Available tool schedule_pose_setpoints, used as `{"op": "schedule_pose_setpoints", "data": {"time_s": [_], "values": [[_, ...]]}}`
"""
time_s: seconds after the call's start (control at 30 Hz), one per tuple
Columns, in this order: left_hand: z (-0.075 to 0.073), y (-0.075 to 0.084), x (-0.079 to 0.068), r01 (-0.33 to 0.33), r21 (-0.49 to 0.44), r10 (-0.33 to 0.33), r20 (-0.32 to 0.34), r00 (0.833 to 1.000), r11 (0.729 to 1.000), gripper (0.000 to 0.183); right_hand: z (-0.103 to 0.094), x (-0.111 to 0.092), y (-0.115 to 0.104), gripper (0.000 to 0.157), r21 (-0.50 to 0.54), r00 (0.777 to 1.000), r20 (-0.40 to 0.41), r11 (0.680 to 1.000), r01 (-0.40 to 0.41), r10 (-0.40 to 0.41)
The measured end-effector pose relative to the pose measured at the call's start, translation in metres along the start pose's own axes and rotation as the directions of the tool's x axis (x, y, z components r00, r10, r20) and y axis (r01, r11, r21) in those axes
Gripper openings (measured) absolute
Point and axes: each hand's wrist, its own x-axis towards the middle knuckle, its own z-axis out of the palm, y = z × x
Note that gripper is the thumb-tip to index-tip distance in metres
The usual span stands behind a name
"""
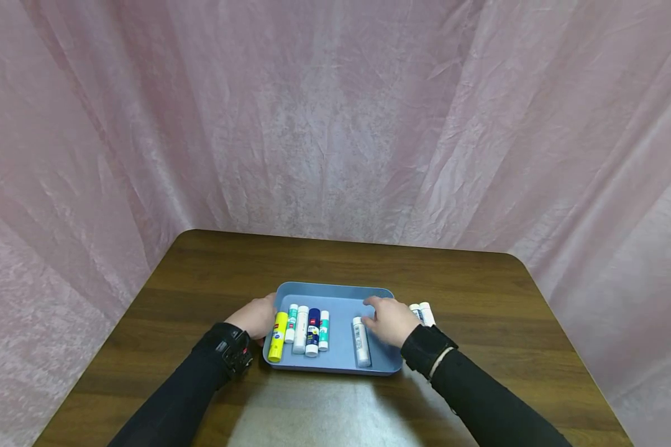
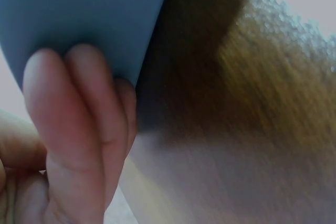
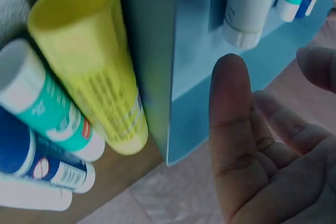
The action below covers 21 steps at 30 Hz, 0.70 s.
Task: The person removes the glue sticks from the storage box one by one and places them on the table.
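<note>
Tray (image 1: 339, 347) met the left hand (image 1: 257, 318), straight-fingered against its side. The right hand (image 1: 392, 320), thumb and forefinger apart, held nothing beside a white tube (image 1: 361, 344).

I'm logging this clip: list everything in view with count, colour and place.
Tray: 1, blue, on the table
Yellow tube: 1, yellow, far left in tray
Green-and-white tubes: 2, green and white, left group in tray
White tubes: 2, white, one in left group, one apart at right
Navy tube: 1, navy with white cap, left group
Outside tubes: at least 4, yellow, green-and-white, navy, white, right of tray
Table: 1, brown, beneath everything
Curtain: backdrop, pink, behind table
Wristbands: 2, black, one per wrist
Sleeves: 2, black, both arms
Left hand: 1, bare, touching tray's left end
Right hand: 1, bare, at tray's right end
</note>
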Motion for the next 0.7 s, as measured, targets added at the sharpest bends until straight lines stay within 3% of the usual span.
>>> {"op": "schedule_pose_setpoints", "data": {"time_s": [0.27,0.7], "values": [[0.000,0.000,0.001,0.012,0.003,-0.012,-0.002,1.000,1.000,0.054,0.013,0.003,-0.004,0.042,-0.031,1.000,0.028,0.999,0.006,-0.005],[0.000,-0.001,0.000,0.000,0.001,0.000,-0.001,1.000,1.000,0.055,0.017,0.001,-0.010,0.042,-0.062,0.999,0.048,0.998,0.018,-0.015]]}}
